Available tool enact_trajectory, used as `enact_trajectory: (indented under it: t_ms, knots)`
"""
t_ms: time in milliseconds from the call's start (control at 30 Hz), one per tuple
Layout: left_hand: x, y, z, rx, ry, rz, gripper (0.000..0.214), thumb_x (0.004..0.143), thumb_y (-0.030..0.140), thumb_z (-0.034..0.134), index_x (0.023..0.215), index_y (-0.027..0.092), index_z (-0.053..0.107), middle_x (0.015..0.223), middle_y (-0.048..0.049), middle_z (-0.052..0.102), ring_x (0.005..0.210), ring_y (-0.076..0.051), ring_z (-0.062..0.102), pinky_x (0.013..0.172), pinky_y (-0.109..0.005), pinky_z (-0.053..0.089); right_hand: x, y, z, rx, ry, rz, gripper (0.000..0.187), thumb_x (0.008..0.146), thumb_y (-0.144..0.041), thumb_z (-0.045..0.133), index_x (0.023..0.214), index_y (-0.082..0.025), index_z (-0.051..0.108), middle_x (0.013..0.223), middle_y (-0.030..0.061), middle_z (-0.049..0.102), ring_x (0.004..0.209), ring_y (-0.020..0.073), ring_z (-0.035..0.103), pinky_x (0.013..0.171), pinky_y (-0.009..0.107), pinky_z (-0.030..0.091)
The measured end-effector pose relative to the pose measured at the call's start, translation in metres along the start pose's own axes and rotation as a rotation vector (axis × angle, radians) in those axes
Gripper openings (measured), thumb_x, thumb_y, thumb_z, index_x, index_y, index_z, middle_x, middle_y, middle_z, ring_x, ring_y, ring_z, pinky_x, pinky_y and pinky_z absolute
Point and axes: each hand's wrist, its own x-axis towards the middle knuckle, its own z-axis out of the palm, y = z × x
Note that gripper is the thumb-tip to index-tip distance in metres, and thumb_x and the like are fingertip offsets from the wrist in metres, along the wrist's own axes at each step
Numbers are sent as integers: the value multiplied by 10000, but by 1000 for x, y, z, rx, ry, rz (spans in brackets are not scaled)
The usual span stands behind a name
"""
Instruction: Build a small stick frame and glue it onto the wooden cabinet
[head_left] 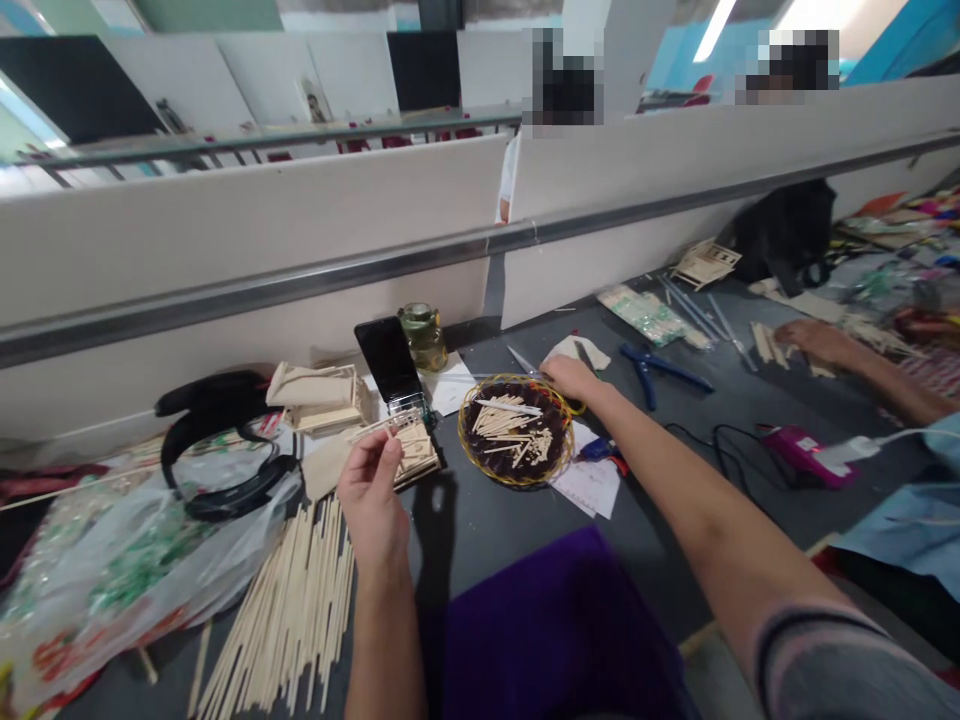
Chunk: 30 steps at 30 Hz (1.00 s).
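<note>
My left hand is raised by a small stick-built wooden model, thumb and fingertips pinched together. What they hold, if anything, is too small to make out. Beyond the round basket, my right hand is closed on a pair of scissors; the pointed blade sticks out to the left and a yellow handle shows below the fingers. Cut sticks, small pieces and a white pen-like tool lie in the basket. A phone leans upright behind the wooden model.
Long thin sticks lie at front left beside a plastic bag and black headband. Blue pliers, a glue gun, a glass jar and a purple box stand around. Another person's hand works at right.
</note>
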Motion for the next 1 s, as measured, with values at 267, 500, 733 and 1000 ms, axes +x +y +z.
enact_trajectory:
  t_ms: [267,500,733,1000]
  knots:
    - [-2,5,1,-12,-47,-16,258,641,304,821,838,177,714,836,-10,668,671,-77,536,638,-189,423,-14,-7,-34,-67,78,62,236,896,-163,459,974,-128,679,1022,170,681,1009,251,600,790,291,409]
    - [-5,10,3,-32,-42,-15,269,624,302,831,826,175,706,863,-11,668,661,-76,528,639,-196,423,-36,-24,-59,-24,126,27,208,900,-219,492,995,-182,673,1011,115,694,980,227,604,781,278,392]
    - [-7,12,3,-49,-69,-23,261,640,302,824,836,177,706,877,-12,663,667,-75,530,648,-194,430,-48,2,-34,-10,56,134,186,847,-154,527,933,-165,692,988,133,710,924,248,624,670,275,387]
    - [-3,9,2,-50,-54,-17,255,644,294,825,840,175,712,864,-10,661,648,-67,522,623,-189,418,-41,16,-13,30,73,70,202,809,-116,543,935,-197,677,982,94,696,934,219,595,670,260,359]
